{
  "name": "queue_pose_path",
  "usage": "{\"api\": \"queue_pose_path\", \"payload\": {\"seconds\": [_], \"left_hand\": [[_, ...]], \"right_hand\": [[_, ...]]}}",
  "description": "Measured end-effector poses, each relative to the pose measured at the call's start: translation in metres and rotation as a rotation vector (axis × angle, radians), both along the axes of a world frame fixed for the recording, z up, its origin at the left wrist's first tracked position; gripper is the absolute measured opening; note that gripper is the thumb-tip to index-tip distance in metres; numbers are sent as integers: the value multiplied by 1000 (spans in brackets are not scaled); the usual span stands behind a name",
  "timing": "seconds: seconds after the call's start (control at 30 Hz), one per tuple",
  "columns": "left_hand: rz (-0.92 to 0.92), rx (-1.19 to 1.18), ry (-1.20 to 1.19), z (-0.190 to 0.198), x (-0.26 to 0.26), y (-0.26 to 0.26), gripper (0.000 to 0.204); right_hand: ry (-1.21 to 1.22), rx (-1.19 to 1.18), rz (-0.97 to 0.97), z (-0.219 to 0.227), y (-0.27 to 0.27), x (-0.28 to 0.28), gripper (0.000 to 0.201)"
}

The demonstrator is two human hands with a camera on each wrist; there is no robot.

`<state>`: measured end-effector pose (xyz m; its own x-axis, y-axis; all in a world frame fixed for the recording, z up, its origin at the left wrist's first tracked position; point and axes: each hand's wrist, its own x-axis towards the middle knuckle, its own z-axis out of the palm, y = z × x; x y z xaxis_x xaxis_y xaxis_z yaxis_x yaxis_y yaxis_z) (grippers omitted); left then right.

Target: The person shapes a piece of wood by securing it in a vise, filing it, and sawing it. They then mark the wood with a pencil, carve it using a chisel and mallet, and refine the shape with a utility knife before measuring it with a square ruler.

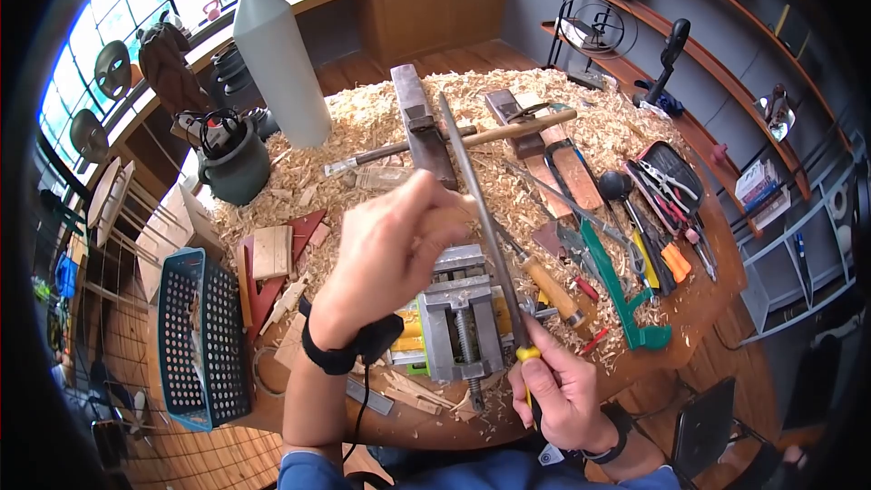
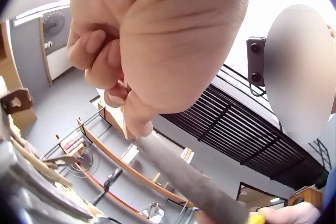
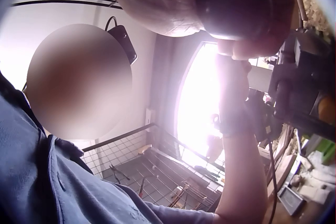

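My right hand (image 1: 562, 390) grips a long metal file (image 1: 485, 218) by its yellow and black handle (image 1: 529, 354). The file slants up and away over the bench vise (image 1: 463, 327). My left hand (image 1: 386, 245) is beside the file's middle, with fingers curled and fingertips at its edge. From the left wrist, the thumb (image 2: 139, 119) overlaps the file's flat grey blade (image 2: 189, 182), and the hand hides the far part. In the right wrist view, the rounded dark handle end (image 3: 236, 8) shows in my right palm. The vise stands below both hands.
Wood shavings (image 1: 363, 109) cover much of the table. Beyond the vise lie a wooden hand plane (image 1: 422, 127) and a mallet-like tool (image 1: 526, 127). At right are a green saw (image 1: 626, 299) and pliers (image 1: 667, 181). A blue basket (image 1: 204, 336) and white bottle (image 1: 281, 63) stand left.
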<state>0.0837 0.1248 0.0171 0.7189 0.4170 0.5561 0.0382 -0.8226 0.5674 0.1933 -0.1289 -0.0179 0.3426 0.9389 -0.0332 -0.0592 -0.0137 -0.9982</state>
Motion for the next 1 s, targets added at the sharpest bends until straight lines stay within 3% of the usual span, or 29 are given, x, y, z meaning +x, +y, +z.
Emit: {"api": "queue_pose_path", "payload": {"seconds": [0.07,0.23,0.47,0.57,0.67,0.73,0.8,0.87,0.93,1.0], "left_hand": [[-98,5,28,5,2,-10,22],[7,-51,-24,2,-3,8,19],[-95,12,-74,2,2,-1,21],[15,26,-23,0,-3,10,21],[-105,-21,2,4,1,-6,20],[-99,54,-20,2,2,-5,19],[-2,-73,-43,3,0,2,20],[-12,-49,-36,2,-1,6,19],[-121,44,-45,2,1,1,18],[-78,37,23,5,1,-6,18]], "right_hand": [[62,9,-55,0,3,2,54],[-8,-22,43,4,-3,1,55],[29,0,-2,4,1,4,55],[11,-20,-3,2,-1,-2,54],[16,2,-33,-4,1,0,53],[44,25,-34,1,4,4,53],[42,8,-41,2,0,0,53],[-8,-27,44,0,-3,-1,57],[17,-21,30,0,1,1,56],[62,-30,-21,2,3,5,56]]}}
